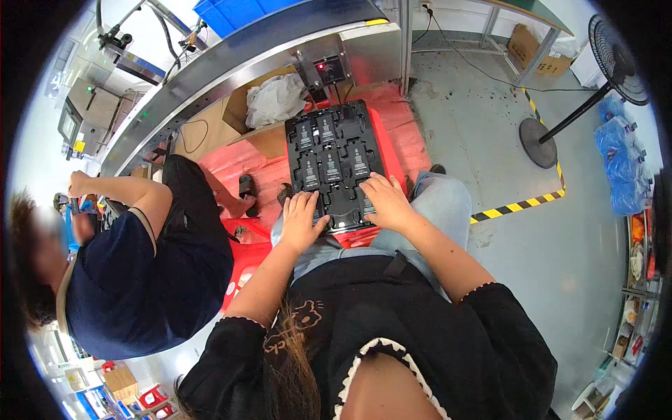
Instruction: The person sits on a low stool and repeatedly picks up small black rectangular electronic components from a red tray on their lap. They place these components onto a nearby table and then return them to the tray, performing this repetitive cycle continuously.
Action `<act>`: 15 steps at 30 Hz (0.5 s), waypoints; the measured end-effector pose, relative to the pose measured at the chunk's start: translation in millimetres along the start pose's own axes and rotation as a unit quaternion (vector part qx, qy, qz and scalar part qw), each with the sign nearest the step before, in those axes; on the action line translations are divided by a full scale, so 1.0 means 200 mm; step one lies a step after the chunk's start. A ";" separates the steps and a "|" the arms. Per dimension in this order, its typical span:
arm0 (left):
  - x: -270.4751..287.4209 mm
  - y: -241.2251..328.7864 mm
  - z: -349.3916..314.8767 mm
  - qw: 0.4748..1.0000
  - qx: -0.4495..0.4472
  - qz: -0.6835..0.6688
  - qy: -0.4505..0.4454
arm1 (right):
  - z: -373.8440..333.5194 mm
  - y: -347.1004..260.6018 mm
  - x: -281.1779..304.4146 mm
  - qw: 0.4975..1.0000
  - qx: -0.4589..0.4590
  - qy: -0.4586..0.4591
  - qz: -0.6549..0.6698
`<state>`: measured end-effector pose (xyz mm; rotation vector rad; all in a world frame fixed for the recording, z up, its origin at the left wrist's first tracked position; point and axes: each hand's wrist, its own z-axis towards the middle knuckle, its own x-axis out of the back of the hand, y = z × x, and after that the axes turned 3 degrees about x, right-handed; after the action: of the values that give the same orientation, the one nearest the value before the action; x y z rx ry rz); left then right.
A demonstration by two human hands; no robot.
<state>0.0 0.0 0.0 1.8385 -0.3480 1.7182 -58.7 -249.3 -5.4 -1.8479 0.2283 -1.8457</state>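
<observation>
Between and beyond left hand (301,220) and right hand (387,203), black tray (341,201).

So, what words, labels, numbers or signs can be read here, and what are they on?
Black shirt: brown lettering beside a cartoon outline; I won't copy its wording.
Flat black packs in the black tray: pale print, too small to read.
Yellow label on the conveyor: too small to read.
Black-and-yellow floor tape: stripes, no readable words.
</observation>
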 end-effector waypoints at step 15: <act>-0.07 -0.07 -0.05 0.989 0.037 -0.134 0.049 | 0.24 -0.14 0.16 0.903 -0.042 0.034 0.426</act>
<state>-1.4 14.0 -17.3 1.7535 0.0030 1.6448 -16.3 -229.0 37.5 -1.3767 0.9797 -1.2751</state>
